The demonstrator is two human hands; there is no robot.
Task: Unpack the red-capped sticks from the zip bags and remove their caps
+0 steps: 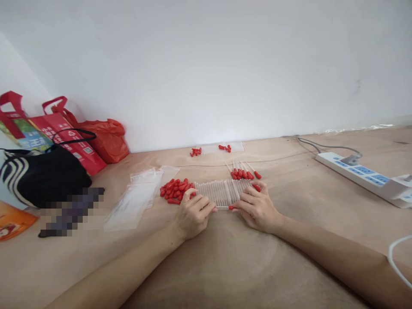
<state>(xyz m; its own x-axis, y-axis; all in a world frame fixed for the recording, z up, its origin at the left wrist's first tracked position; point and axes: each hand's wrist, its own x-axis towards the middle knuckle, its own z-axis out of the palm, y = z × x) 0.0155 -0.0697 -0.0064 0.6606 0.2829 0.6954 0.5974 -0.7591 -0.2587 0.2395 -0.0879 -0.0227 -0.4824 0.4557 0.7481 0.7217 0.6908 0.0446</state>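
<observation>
Between my hands a clear dropper tube (pixel 222 208) lies level, with a red rubber bulb (pixel 231 207) at its right end. The fingers of my left hand (pixel 195 211) are closed on the tube's left end. My right hand (pixel 259 207) pinches the bulb where it meets the tube; another red bulb (pixel 256 187) shows at its fingers. Just beyond lies a row of clear tubes (pixel 215 192), partly covered by both hands. A pile of red bulbs (pixel 175 189) sits beside my left hand. Behind my right hand are several droppers fitted with red bulbs (pixel 244 174).
Clear zip bags (pixel 133 201) lie left of the bulbs. More bulbs (pixel 195 152) and a bag (pixel 238 147) lie near the wall. A power strip (pixel 363 174) with a grey cable is on the right. Shopping bags (pixel 69 137) and a black bag (pixel 48 176) stand on the left.
</observation>
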